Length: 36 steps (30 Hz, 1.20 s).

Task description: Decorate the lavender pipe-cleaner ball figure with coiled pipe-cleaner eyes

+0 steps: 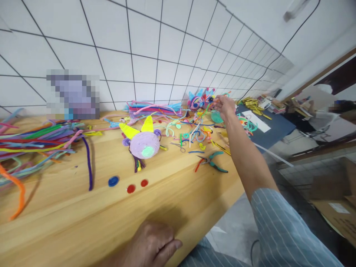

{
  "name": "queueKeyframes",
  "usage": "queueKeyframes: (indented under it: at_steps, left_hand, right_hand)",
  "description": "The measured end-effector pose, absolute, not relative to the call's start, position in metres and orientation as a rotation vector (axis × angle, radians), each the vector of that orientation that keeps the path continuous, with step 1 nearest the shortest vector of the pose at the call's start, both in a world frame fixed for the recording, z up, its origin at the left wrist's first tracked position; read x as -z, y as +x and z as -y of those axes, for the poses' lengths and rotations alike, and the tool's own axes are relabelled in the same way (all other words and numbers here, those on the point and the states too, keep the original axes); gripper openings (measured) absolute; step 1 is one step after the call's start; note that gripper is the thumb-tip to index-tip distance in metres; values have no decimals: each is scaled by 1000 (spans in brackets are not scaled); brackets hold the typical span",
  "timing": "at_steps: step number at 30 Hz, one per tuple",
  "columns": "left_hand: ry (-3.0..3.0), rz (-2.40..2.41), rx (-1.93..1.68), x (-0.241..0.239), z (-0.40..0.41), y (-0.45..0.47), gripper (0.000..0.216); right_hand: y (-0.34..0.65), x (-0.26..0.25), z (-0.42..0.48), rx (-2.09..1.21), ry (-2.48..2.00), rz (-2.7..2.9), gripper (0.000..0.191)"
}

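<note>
While the striped figures (pixel 196 103) stand just left of the right hand (pixel 223 105), its grip looks narrow, any hold unclear. The left hand (pixel 155 241) lies curled on the table (pixel 83 222), palm hidden; beyond it are red discs (pixel 131 188), then the purple face (pixel 141 142).

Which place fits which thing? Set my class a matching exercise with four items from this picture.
1. Left hand
2. Right hand
3. Pliers
4. Blue disc

A. Beside a short orange-red strip
B. Near two red discs
C. Stretched out toward the tiled wall
D. At the table's near edge

Pairs: 1-D, 2-C, 3-A, 4-B
</note>
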<state>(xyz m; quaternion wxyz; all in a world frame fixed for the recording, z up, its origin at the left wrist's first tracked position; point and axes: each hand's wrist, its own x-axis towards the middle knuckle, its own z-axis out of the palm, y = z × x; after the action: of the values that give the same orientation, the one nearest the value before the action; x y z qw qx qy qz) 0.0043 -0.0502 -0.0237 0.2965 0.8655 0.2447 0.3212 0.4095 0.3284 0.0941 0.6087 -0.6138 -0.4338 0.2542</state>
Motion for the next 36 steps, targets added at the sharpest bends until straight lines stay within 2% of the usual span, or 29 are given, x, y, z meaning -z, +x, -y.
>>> queueKeyframes:
  at_steps: [6,11,16,21,25,29,36]
  left_hand:
    - [2274,-644,-886,26,51,6,53]
    - [2254,-642,-861,31,51,5,53]
    - [2220,-614,-875,33,50,5,52]
    - [2190,-592,-864,33,48,6,53]
    - [2179,-571,-828,36,48,5,53]
    - [2156,-581,-830,40,50,3,52]
    - [2156,-613,-811,40,52,3,52]
  right_hand:
    - [414,-83,-329,-482,-1746,1165,17]
    - [406,-61,-323,-227,-2038,1420,3]
    - [376,-44,-327,42,-2080,1888,23]
    - [342,-19,-342,-2,-1986,2209,35]
    - [336,-8,-348,-24,-1937,2284,30]
    - [347,-14,-347,-70,-1838,2291,25]
    - [363,-38,-340,-139,-1684,2129,30]
